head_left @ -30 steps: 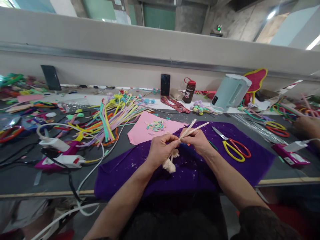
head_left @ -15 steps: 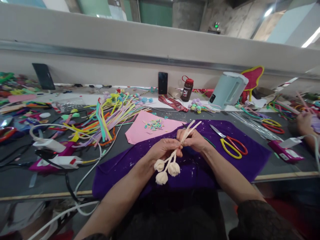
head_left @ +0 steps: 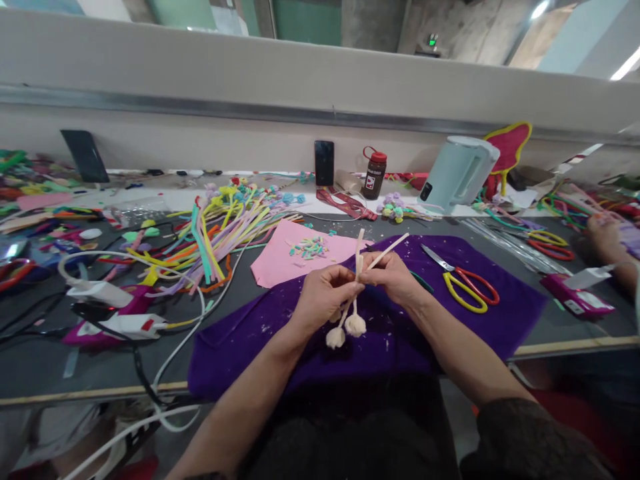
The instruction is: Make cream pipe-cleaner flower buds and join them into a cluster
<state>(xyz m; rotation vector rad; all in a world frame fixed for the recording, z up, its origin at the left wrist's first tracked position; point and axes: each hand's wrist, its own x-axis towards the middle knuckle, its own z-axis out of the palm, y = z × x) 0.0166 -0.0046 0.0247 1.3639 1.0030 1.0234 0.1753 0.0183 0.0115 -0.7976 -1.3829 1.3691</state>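
Note:
My left hand [head_left: 323, 295] and my right hand [head_left: 393, 275] meet above a purple cloth [head_left: 465, 333] and together pinch a bunch of cream pipe-cleaner stems [head_left: 358, 261]. The stems end in small cream balls [head_left: 347, 329] that hang below my left hand. One loose stem end [head_left: 391, 248] sticks up and right past my right fingers, another points straight up. A pink sheet [head_left: 285, 261] with small coloured bits lies just beyond my hands.
Red-and-yellow scissors [head_left: 463, 288] lie on the cloth to the right. A heap of coloured pipe cleaners [head_left: 215, 230], glue guns [head_left: 113, 325] and white cables sit left. A phone [head_left: 324, 163], bottle [head_left: 376, 175] and pale kettle [head_left: 457, 175] stand at the back. Another person's hand [head_left: 607, 233] works far right.
The stem ends have spread apart, one now pointing straight up. The cream balls swung down into view below my left hand, then drew up closer to it.

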